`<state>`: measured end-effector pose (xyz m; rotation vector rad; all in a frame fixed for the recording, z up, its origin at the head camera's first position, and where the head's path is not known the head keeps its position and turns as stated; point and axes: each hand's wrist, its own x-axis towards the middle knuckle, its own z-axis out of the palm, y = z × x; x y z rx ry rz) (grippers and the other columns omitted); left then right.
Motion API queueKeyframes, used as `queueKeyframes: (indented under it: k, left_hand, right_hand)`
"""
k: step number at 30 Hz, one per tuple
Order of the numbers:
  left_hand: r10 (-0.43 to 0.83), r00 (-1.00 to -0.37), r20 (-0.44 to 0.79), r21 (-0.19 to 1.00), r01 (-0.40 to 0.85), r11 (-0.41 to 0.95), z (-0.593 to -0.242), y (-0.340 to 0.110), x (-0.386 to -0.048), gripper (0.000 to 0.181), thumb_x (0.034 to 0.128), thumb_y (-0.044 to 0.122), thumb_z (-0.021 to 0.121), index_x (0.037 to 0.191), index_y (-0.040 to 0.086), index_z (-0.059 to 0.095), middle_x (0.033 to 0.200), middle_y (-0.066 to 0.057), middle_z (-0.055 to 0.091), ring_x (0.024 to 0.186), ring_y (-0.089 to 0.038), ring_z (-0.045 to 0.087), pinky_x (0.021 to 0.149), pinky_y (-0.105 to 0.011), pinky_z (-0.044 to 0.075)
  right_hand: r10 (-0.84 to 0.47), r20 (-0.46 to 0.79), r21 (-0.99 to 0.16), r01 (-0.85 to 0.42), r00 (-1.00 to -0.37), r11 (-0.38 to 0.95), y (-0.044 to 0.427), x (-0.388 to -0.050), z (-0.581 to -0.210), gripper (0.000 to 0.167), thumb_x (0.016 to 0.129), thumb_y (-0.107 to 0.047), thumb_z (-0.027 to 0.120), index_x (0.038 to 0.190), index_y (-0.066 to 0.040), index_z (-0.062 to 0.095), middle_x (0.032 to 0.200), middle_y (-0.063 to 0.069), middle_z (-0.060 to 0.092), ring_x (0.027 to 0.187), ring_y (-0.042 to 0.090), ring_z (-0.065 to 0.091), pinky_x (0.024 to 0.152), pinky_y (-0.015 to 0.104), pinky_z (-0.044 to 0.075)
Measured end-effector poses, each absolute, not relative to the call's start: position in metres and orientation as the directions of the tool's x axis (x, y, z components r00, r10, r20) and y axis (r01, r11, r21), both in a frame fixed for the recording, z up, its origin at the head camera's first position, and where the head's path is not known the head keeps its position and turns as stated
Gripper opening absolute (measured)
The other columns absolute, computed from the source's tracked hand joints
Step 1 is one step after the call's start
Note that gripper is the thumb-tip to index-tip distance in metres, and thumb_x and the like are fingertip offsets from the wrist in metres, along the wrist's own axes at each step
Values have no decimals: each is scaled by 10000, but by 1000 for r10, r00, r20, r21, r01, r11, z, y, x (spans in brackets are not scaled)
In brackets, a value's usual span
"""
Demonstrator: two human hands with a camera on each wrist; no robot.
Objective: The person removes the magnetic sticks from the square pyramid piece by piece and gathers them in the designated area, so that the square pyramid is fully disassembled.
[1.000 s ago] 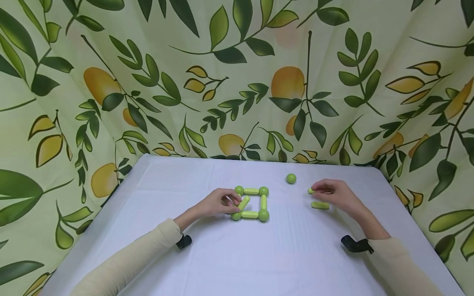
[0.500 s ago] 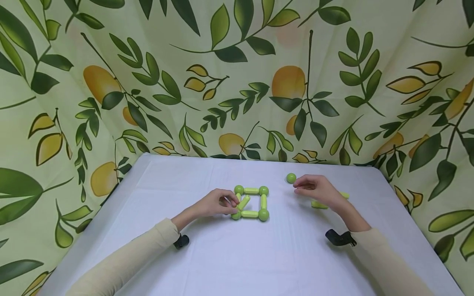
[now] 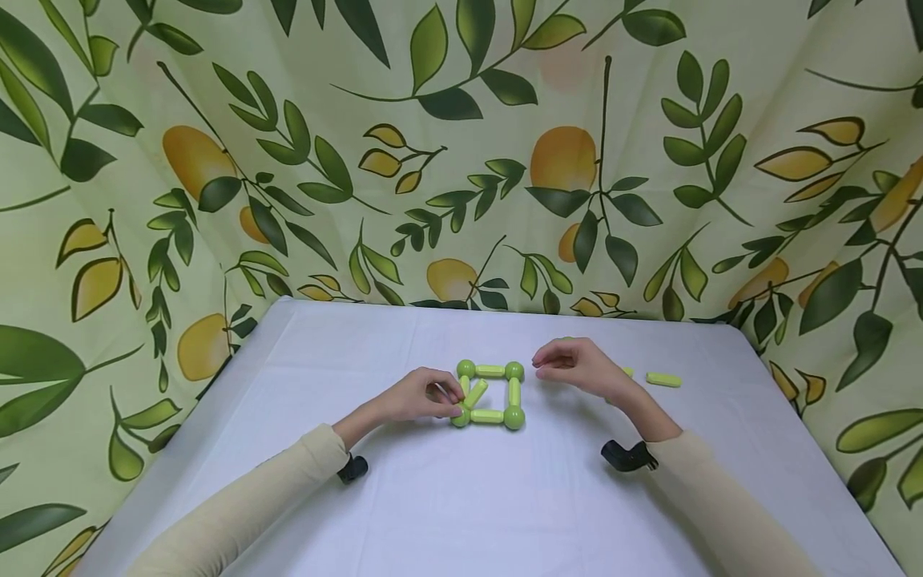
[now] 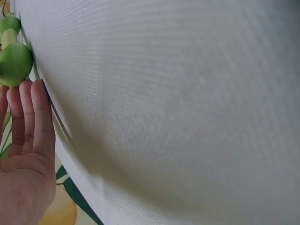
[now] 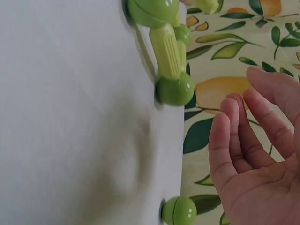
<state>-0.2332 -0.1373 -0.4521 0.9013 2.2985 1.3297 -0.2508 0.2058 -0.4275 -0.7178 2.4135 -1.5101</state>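
In the head view, four green balls and light-green sticks form a square frame (image 3: 514,391). My left hand (image 3: 414,396) grips the near-left ball (image 3: 460,417), from which an extra stick (image 3: 475,393) slants up. The left wrist view shows my left hand's (image 4: 33,140) fingers against that ball (image 4: 16,64); its thumb is out of view there. Right of the frame, my right hand (image 3: 594,373) hovers with fingers relaxed and nothing held. The right wrist view shows that empty hand (image 5: 258,154) beside the frame's corner ball (image 5: 176,90), apart from it.
A loose stick (image 3: 663,379) lies behind my right forearm, with another (image 3: 628,372) partly hidden by the hand. One loose ball (image 5: 179,211) stands on the white table (image 3: 433,497), mostly covered by my right hand in the head view. Patterned cloth (image 3: 490,264) hangs behind.
My right hand has moved left from beside the loose sticks, past the loose ball, towards the frame. My left hand has stayed nearly still at the near-left ball.
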Motion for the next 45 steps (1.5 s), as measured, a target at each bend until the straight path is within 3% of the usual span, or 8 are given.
queueKeyframes:
  k: [10, 20, 30, 45]
  left_hand:
    - [677, -736, 11, 882, 326, 340, -451, -139, -231, 186, 880, 29, 799, 1039, -8, 710, 960, -39, 677, 871, -175, 682, 740, -315, 586]
    - [673, -739, -6, 904, 283, 320, -453, -141, -231, 198, 875, 0, 793, 1043, -41, 697, 977, -100, 680, 874, -233, 695, 709, -329, 594]
    - [685, -728, 3, 898, 304, 318, -454, -141, -231, 181, 882, 16, 791, 1031, -23, 697, 961, -58, 679, 859, -188, 693, 706, -328, 593]
    - [674, -738, -27, 886, 294, 357, -449, -139, -229, 183, 877, 35, 802, 1030, 14, 704, 958, -32, 672, 850, -176, 692, 702, -325, 592]
  right_hand:
    - [-616, 118, -910, -333, -779, 247, 178, -254, -431, 248, 918, -27, 759, 1130, 80, 688, 1109, 212, 692, 1003, 278, 663, 862, 278, 540]
    - [-659, 109, -914, -336, -744, 228, 156, -253, -431, 274, 907, -37, 771, 1141, 77, 685, 1068, 180, 704, 946, 265, 662, 829, 278, 542]
    - [-710, 83, -920, -327, -699, 215, 136, -255, -438, 282, 889, 26, 765, 1159, 50, 686, 1074, 103, 704, 953, 285, 670, 849, 326, 558]
    - [-711, 69, -913, -331, -700, 238, 124, -256, -444, 246, 902, -28, 767, 1126, 53, 704, 1038, 70, 714, 821, 228, 660, 753, 286, 546]
